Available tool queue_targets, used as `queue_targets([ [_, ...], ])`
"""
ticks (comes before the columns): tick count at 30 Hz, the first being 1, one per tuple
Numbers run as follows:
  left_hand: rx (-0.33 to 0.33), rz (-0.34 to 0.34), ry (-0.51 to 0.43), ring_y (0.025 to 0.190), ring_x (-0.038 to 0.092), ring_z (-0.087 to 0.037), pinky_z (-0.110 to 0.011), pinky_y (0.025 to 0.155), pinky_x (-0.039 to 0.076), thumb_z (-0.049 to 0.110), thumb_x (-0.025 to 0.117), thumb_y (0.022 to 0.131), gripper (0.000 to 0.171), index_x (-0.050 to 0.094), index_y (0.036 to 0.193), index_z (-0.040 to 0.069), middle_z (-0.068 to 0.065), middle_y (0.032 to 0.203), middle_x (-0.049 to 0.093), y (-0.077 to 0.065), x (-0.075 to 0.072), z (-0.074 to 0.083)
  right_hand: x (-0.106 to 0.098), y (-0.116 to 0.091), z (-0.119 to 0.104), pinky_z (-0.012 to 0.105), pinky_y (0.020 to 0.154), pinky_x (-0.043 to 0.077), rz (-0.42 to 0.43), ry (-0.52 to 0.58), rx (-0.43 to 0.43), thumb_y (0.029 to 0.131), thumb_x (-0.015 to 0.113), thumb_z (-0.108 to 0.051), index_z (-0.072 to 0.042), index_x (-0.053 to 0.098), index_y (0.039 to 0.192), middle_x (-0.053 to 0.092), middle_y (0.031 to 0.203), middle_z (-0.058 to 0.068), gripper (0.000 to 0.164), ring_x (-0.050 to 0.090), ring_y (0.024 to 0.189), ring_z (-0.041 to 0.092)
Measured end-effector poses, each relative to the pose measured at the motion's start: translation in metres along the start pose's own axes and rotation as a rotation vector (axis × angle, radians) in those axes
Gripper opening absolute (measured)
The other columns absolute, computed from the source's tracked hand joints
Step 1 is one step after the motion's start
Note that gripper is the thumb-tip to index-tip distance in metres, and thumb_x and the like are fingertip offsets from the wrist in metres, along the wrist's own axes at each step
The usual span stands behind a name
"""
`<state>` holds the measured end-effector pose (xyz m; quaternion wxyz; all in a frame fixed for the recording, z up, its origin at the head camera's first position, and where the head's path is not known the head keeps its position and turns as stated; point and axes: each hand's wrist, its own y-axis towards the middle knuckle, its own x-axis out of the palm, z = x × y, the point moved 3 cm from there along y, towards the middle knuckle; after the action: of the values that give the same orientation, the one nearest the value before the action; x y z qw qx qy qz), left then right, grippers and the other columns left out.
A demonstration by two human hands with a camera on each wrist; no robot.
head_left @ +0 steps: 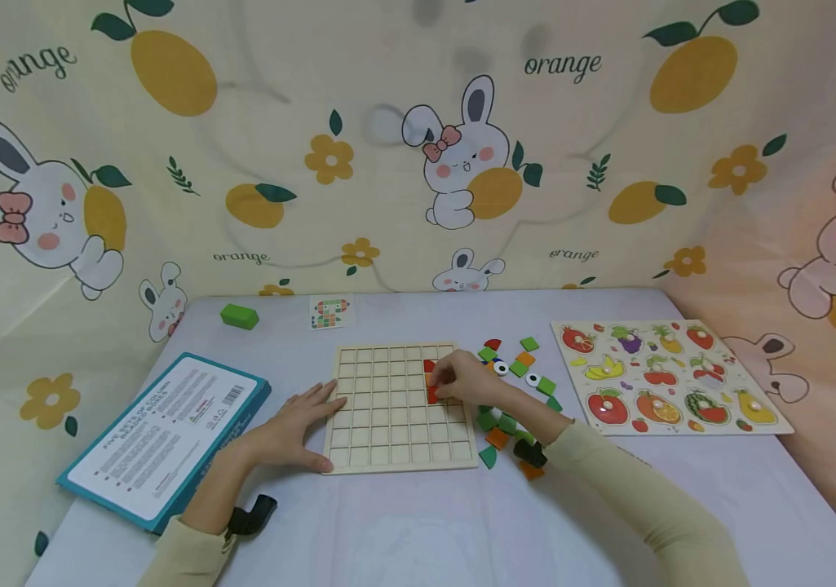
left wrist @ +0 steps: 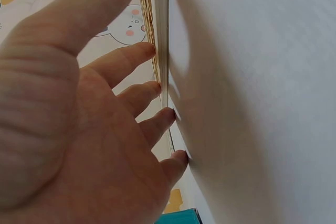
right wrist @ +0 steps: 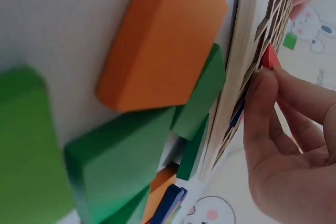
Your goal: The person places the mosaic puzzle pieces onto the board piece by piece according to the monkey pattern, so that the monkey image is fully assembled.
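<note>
A wooden grid board [head_left: 381,412] lies on the table with a few red and orange pieces in its right part, one a red piece [head_left: 428,366] near the top. Along the board's left edge, my left hand [head_left: 289,428] rests with fingers spread and thumb at the near corner. In the left wrist view, the fingertips [left wrist: 149,51] are right at the board's side. My right hand [head_left: 465,377] is over the right part of the grid. Its thumb and forefinger pinch a small red tile [right wrist: 270,57] at the grid cells. A dark blue piece [right wrist: 237,116] shows beside the thumb.
Right of the board lie loose green and orange tiles [head_left: 497,439] and round eye pieces [head_left: 533,380]. A fruit puzzle board [head_left: 652,399] stands farther right. On the left are a teal box [head_left: 168,440] and a green block [head_left: 239,316]. A pattern card [head_left: 330,312] lies behind.
</note>
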<state>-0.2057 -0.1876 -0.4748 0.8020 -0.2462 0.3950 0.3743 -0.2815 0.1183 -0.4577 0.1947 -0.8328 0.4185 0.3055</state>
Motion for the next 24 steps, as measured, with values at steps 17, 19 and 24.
queue_targets([
  [17, -0.006, 0.002, -0.013, 0.148, 0.009, -0.047, -0.066, 0.113, 0.010, 0.050, 0.085, 0.072, 0.104, 0.038, 0.152, 0.004, -0.022, 0.163, 0.013, 0.0003, 0.0011, -0.0006, 0.0052, -0.0026, -0.0090, 0.027, 0.072, 0.049, 0.040, -0.290, 0.031, 0.085, 0.078, -0.004, -0.009, 0.074, 0.093, 0.064, 0.085, -0.003, 0.009, 0.055, 0.078, 0.013],
  [19, 0.000, 0.008, -0.008, 0.147, 0.010, -0.048, -0.067, 0.112, 0.010, 0.050, 0.085, 0.072, 0.104, 0.039, 0.152, 0.004, -0.022, 0.163, 0.014, 0.0000, 0.0013, -0.0009, 0.0058, -0.0022, -0.0090, 0.027, 0.072, 0.049, 0.043, -0.298, 0.034, 0.085, 0.078, -0.004, -0.009, 0.075, 0.093, 0.064, 0.087, -0.003, 0.010, 0.056, 0.079, 0.013],
  [24, 0.008, 0.013, -0.003, 0.146, 0.010, -0.050, -0.068, 0.111, 0.011, 0.050, 0.085, 0.072, 0.103, 0.039, 0.151, 0.003, -0.024, 0.162, 0.014, -0.0004, 0.0010, -0.0007, 0.0068, -0.0018, -0.0086, 0.027, 0.072, 0.048, 0.045, -0.339, 0.012, 0.086, 0.077, -0.006, -0.011, 0.078, 0.094, 0.064, 0.091, -0.003, 0.009, 0.056, 0.082, 0.012],
])
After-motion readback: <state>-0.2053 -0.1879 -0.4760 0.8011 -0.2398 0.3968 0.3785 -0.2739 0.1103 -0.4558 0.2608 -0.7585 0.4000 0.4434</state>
